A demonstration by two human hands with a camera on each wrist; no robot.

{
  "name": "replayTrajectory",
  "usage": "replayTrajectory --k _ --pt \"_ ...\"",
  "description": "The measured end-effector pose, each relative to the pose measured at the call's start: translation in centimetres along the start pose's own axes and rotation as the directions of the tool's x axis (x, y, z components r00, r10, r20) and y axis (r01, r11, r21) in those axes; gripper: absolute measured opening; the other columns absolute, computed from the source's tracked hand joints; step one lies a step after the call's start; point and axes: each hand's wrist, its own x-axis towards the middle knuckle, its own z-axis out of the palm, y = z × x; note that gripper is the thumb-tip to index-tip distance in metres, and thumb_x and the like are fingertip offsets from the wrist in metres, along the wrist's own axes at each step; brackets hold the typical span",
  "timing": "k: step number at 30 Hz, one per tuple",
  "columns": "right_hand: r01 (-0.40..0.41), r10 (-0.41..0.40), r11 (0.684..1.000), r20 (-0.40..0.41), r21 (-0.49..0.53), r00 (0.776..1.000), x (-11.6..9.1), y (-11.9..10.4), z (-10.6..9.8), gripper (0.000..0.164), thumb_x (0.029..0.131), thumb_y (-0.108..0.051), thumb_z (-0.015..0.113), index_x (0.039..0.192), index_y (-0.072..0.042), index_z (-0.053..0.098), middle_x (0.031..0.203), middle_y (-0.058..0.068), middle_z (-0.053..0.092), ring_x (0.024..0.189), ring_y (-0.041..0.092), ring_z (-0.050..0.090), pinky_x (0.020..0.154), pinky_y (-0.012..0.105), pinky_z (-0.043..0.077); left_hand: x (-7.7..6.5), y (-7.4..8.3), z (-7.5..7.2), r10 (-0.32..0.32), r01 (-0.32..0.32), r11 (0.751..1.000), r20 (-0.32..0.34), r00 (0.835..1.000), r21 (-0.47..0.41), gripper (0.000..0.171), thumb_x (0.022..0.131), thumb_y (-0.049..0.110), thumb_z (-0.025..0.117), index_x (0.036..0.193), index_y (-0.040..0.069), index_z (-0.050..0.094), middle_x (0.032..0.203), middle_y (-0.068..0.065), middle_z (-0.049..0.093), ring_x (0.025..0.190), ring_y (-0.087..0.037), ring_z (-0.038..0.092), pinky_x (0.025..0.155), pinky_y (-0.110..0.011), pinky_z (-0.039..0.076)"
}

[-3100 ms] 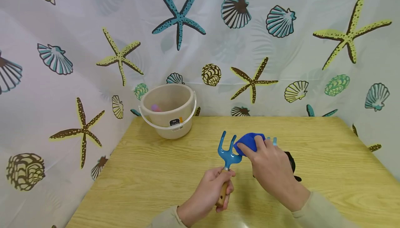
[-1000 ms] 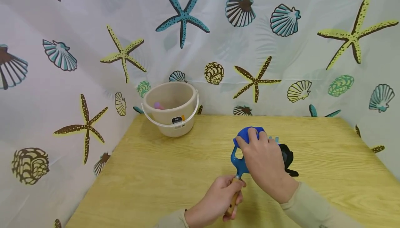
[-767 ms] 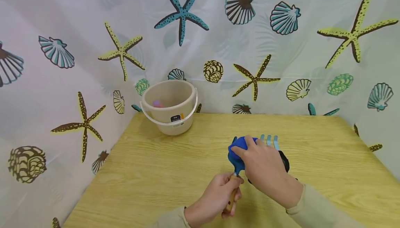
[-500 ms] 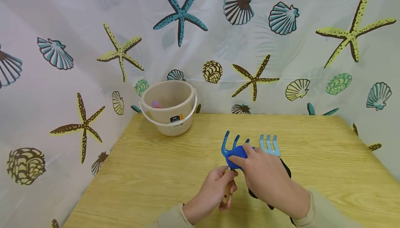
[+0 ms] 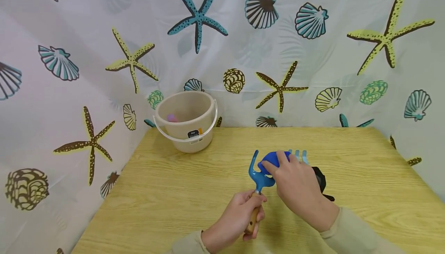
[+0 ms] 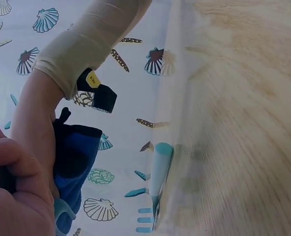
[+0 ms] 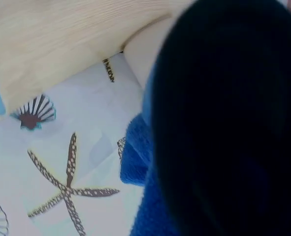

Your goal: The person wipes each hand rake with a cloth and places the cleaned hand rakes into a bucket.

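Observation:
My left hand [image 5: 234,217] grips the wooden handle of a blue garden hand fork [image 5: 259,180], its tines pointing away from me. A bunched blue cloth [image 5: 270,163] is in my right hand [image 5: 299,188], whose fingers press it over the fork's right tines; the leftmost tine shows bare. In the left wrist view the left hand [image 6: 12,182] is at the lower left, with the cloth [image 6: 79,162] beyond it. The right wrist view shows the cloth [image 7: 150,201] beside a large dark shape that hides the hand.
A light blue hand fork [image 6: 161,169] lies on the table [image 5: 167,192] behind my right hand. The beige bucket [image 5: 184,132], with a wire-like handle and something pink and purple inside, stands at the back left. A shell-patterned curtain [image 5: 222,45] surrounds the table.
Half a second ago the cloth lay low over the fork's neck; now it is up along the right tines. Earlier it covered the tine tips. The left hand keeps its grip on the handle.

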Motion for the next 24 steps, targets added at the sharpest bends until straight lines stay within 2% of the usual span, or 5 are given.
replayTrajectory --k 7,12,17,21,24 --pt "0.038 -0.045 0.996 -0.076 -0.081 0.996 -0.2 0.1 0.3 0.049 0.069 -0.012 0.080 0.116 -0.015 0.068 0.101 0.024 0.059 0.080 0.040 0.058 0.052 0.046 0.057 0.1 -0.1 0.1 0.022 -0.023 0.999 -0.025 0.999 -0.025 0.022 0.101 0.023 0.043 0.101 0.003 0.051 0.063 0.001 0.052 0.031 -0.013 0.044 0.024 -0.021 0.031" --pt "0.001 -0.002 0.997 0.012 0.078 1.000 -0.6 -0.2 -0.2 0.047 0.072 -0.008 0.074 0.116 -0.022 0.069 0.102 0.019 0.060 0.076 0.031 0.060 0.041 0.039 0.053 0.7 -0.2 -0.2 0.027 -0.029 0.999 -0.074 0.997 -0.026 0.021 0.100 0.023 0.045 0.093 0.004 0.052 0.060 0.001 0.052 0.031 -0.012 0.043 0.024 -0.019 0.030" --pt "-0.068 0.045 0.972 0.103 0.226 0.994 -1.1 -0.6 -1.0 0.043 0.077 -0.013 0.073 0.117 -0.028 0.069 0.101 0.012 0.059 0.067 0.018 0.057 0.037 0.027 0.046 1.4 -0.1 -0.5 0.051 -0.054 0.998 -0.080 0.995 -0.038 0.021 0.101 0.022 0.043 0.090 0.005 0.051 0.059 0.001 0.050 0.031 -0.011 0.043 0.025 -0.018 0.031" --pt "-0.075 0.050 0.955 0.095 0.286 0.994 -1.4 -0.2 -0.9 0.041 0.080 -0.017 0.074 0.118 -0.028 0.068 0.097 0.009 0.058 0.064 0.015 0.052 0.036 0.022 0.039 1.6 0.2 -0.7 0.066 -0.070 0.995 -0.061 0.996 -0.073 0.019 0.101 0.020 0.042 0.094 0.004 0.050 0.060 0.002 0.049 0.031 -0.010 0.042 0.024 -0.018 0.030" --pt "-0.073 0.062 0.965 0.050 0.253 0.997 -1.5 0.8 0.0 0.043 0.078 -0.013 0.075 0.118 -0.027 0.068 0.106 0.018 0.061 0.077 0.025 0.060 0.038 0.029 0.048 1.5 0.3 -0.8 0.057 -0.059 0.992 -0.028 0.998 -0.113 0.017 0.099 0.019 0.043 0.095 0.004 0.050 0.059 0.002 0.049 0.031 -0.009 0.042 0.024 -0.018 0.030"
